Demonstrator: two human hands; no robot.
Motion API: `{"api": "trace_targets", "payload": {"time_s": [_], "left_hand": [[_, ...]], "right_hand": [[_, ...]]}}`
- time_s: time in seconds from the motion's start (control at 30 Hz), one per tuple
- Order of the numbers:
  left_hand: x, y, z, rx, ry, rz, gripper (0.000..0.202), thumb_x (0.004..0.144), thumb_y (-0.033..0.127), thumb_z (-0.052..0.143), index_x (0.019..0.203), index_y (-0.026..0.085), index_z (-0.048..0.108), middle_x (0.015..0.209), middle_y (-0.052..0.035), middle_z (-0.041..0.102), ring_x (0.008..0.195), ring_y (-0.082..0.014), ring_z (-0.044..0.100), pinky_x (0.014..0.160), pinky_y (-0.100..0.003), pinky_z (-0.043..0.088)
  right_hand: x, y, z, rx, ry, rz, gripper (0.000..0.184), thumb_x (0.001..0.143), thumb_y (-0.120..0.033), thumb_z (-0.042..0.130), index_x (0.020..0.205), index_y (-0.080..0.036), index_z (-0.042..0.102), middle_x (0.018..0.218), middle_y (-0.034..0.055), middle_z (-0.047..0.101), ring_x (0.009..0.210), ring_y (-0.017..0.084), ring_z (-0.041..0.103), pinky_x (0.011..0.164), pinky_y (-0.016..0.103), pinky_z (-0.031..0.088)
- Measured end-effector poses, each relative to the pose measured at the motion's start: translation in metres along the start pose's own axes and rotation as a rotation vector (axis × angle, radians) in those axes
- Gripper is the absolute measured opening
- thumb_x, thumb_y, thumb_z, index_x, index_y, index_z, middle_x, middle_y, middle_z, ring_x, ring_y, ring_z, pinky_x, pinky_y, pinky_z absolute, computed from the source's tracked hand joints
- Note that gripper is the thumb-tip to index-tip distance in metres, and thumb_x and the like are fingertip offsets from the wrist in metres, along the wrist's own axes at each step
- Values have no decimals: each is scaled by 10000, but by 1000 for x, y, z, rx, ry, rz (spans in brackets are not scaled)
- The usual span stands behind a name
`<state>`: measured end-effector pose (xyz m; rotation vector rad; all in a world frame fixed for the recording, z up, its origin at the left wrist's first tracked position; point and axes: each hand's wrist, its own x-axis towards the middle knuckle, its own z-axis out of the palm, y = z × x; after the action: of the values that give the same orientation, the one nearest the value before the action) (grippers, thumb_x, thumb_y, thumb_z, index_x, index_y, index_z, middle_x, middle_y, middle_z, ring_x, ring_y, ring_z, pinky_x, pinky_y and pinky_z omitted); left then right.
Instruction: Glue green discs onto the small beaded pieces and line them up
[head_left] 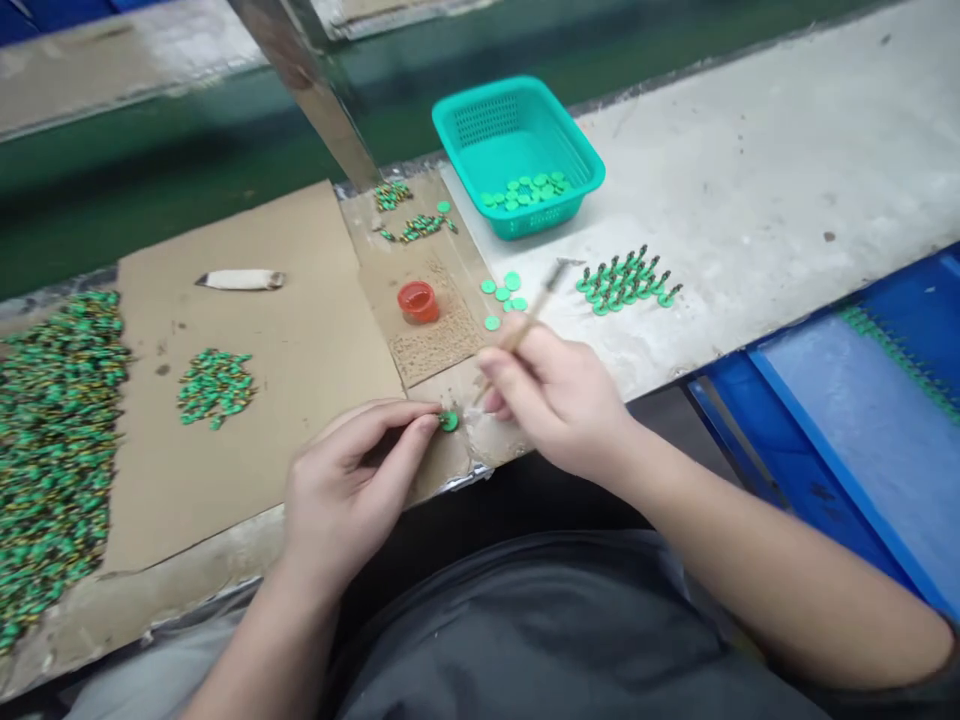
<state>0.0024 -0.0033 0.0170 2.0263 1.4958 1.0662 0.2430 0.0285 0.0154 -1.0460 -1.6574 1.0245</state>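
Close to the table's front edge, my left hand [356, 475] is pinched between thumb and index finger on a small green disc piece [448, 421]. Its dark upper part is mostly hidden by the fingertips. My right hand [559, 395] is closed around a thin stick-like tool [534, 312], held at a slant. The tool's dark end points up and away; its lower end, blurred, comes down beside the disc piece. Just beyond the hands lie several loose green discs [502, 294] and a small red cup [418, 301].
A teal basket [592, 175] holding green discs stands at the back. Right of it are several upright dark pieces on green discs [626, 282]. Cardboard [300, 350] at left bears a white tapered tube [241, 280], a small green heap [216, 387] and a large pile [56, 450].
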Motion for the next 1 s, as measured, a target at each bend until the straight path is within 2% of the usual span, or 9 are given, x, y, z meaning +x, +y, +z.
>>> {"api": "trace_targets", "payload": {"time_s": [0.07, 0.13, 0.33, 0.53, 0.67, 0.77, 0.83, 0.9, 1.0], "left_hand": [[2, 6, -7, -61, -14, -73, 224, 1091, 442, 820, 990, 270, 921, 958, -52, 927, 824, -202, 882, 807, -282, 729], [5, 14, -16, -154, -56, -138, 373, 1098, 580, 810, 960, 248, 913, 900, -81, 904, 743, -212, 852, 716, -293, 724], [18, 41, -36, -583, -222, -322, 555, 927, 796, 953, 886, 243, 917, 794, -99, 835, 663, -202, 774, 616, -300, 682], [22, 49, -36, -634, -274, -325, 544, 933, 802, 945, 895, 260, 929, 783, -102, 833, 672, -217, 795, 638, -317, 706], [26, 42, -31, -550, -276, -239, 459, 983, 731, 931, 925, 275, 947, 826, -95, 875, 689, -203, 826, 651, -256, 697], [35, 37, -18, -351, -258, -166, 457, 966, 736, 918, 928, 281, 945, 839, -79, 901, 720, -227, 857, 671, -248, 701], [47, 36, -1, -191, -259, -154, 498, 941, 796, 884, 927, 301, 941, 877, -48, 919, 742, -238, 863, 719, -267, 719], [64, 40, 25, -87, -266, -76, 501, 988, 800, 811, 955, 315, 936, 939, -29, 934, 798, -252, 875, 779, -301, 730], [91, 55, 72, -52, -327, 143, 424, 1087, 675, 707, 1021, 318, 925, 1042, -42, 943, 936, -277, 891, 877, -366, 724]], "right_hand": [[-18, -2, -7, 59, 51, 99, 331, 1258, -505, 614, 1016, -281, 606, 780, -33, 798, 687, 152, 794, 719, 260, 635], [-33, 0, -10, 69, 43, 116, 337, 1238, -496, 653, 985, -275, 627, 777, -10, 817, 662, 163, 804, 676, 263, 651], [-48, 13, -6, -33, 55, -43, 331, 1233, -396, 625, 940, -263, 703, 837, 35, 816, 675, 190, 812, 649, 294, 671], [-44, 15, -5, -48, 32, -105, 349, 1231, -369, 608, 911, -268, 704, 820, 39, 799, 671, 204, 799, 636, 308, 661], [-51, 15, -6, -34, 56, -122, 315, 1223, -342, 628, 927, -260, 699, 812, 27, 797, 662, 185, 791, 653, 286, 642], [-68, 15, -11, -46, 121, -128, 335, 1228, -393, 625, 931, -257, 699, 786, 18, 798, 633, 168, 786, 647, 265, 637], [-81, 16, -17, -74, 180, -114, 390, 1250, -426, 581, 917, -254, 691, 775, 16, 796, 615, 154, 776, 644, 252, 632], [-93, 19, -27, -101, 236, -86, 432, 1269, -440, 541, 906, -252, 682, 767, 13, 793, 606, 143, 770, 635, 239, 623], [-107, 23, -47, -114, 308, -35, 440, 1277, -455, 533, 912, -253, 674, 763, 9, 792, 618, 142, 775, 632, 234, 624]]}}
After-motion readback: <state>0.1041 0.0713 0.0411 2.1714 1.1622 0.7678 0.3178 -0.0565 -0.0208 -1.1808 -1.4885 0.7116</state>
